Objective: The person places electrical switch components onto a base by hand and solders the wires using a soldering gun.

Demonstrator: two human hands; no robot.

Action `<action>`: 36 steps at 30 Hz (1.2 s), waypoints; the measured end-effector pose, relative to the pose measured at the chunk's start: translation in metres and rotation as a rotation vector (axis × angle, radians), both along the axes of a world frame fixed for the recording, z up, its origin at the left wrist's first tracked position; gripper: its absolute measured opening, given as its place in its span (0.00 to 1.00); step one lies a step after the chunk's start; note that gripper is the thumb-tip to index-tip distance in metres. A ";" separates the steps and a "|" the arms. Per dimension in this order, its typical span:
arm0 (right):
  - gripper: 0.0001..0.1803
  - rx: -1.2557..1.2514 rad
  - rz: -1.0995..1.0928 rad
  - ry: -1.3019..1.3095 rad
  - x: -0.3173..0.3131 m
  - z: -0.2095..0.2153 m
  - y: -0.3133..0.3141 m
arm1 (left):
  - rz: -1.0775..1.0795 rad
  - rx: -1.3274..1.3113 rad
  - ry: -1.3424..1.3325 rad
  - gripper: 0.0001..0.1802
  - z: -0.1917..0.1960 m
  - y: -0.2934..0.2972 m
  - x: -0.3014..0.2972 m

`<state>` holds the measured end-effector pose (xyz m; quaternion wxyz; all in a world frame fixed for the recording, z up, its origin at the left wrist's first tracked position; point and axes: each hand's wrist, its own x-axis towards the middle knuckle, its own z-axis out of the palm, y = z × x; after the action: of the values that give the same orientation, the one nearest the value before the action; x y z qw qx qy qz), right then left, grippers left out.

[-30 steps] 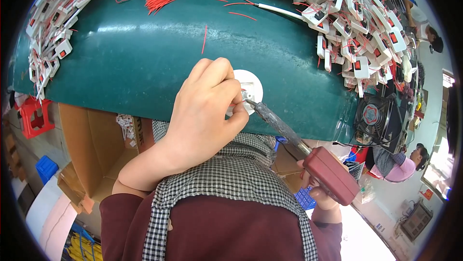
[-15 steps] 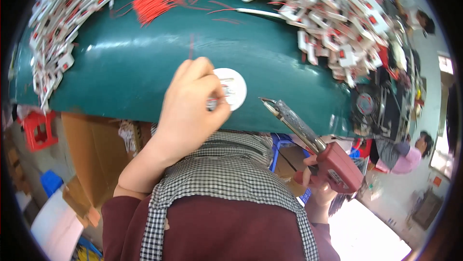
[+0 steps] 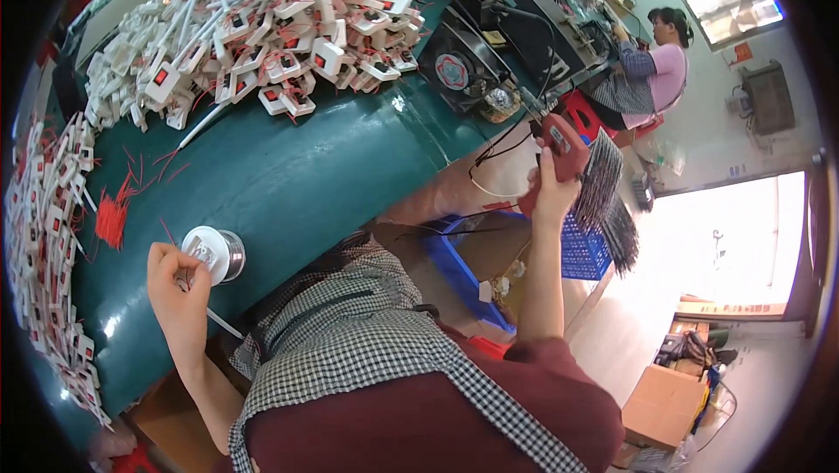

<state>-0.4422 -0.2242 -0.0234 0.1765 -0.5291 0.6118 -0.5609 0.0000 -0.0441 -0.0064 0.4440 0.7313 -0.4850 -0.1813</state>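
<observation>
My left hand (image 3: pixel 179 285) is at the table's near edge with its fingers pinched together. A thin white rod (image 3: pixel 225 324) runs out from behind it, and a short red wire (image 3: pixel 166 230) sticks out above the fingers. The pinch itself is mostly hidden. Touching or very close to the fingertips is a white-ended spool of shiny solder wire (image 3: pixel 233 256). Out to the right, my right hand (image 3: pixel 549 189) grips the dark red handle of a soldering gun (image 3: pixel 566 148). Its metal barrel points away, toward a crumpled foil lump (image 3: pixel 502 104) at the table's right end.
White plastic parts with red switches (image 3: pixel 288 27) are heaped at the back, with more along the left (image 3: pixel 48 237). A bundle of red wires (image 3: pixel 112 219) lies beyond my left hand. A black fan (image 3: pixel 452 71) stands right, a blue crate (image 3: pixel 468 272) below. Another person (image 3: pixel 655 71) sits farther off.
The view has swung to the right. My right hand has carried the soldering gun away from the spool, out to the right. My left hand stays pinched beside the spool.
</observation>
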 end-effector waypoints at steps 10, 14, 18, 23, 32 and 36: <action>0.44 -0.248 1.199 -1.618 0.068 0.033 -0.029 | 0.045 0.109 0.017 0.07 0.014 -0.007 -0.002; 0.50 -0.325 1.092 -0.901 0.161 0.063 -0.069 | 0.044 0.095 -0.105 0.15 0.019 0.001 -0.009; 0.46 -0.783 0.589 0.397 0.256 0.088 -0.127 | 0.039 0.020 -0.214 0.21 0.014 0.002 -0.014; 0.50 -0.304 0.649 0.606 0.300 0.103 -0.140 | 0.194 -0.082 -0.340 0.25 0.023 0.029 -0.021; 0.47 -0.588 0.623 0.314 0.292 0.104 -0.136 | 0.775 0.349 -0.256 0.34 0.016 0.231 0.010; 0.47 -0.635 0.538 0.234 0.249 0.106 -0.102 | 0.505 0.157 -0.553 0.31 0.023 0.149 0.081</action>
<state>-0.1928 -0.3263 0.0829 0.0742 -0.7580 0.2648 -0.5914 0.0812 0.1052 0.0166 0.2698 0.8808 -0.3758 0.1012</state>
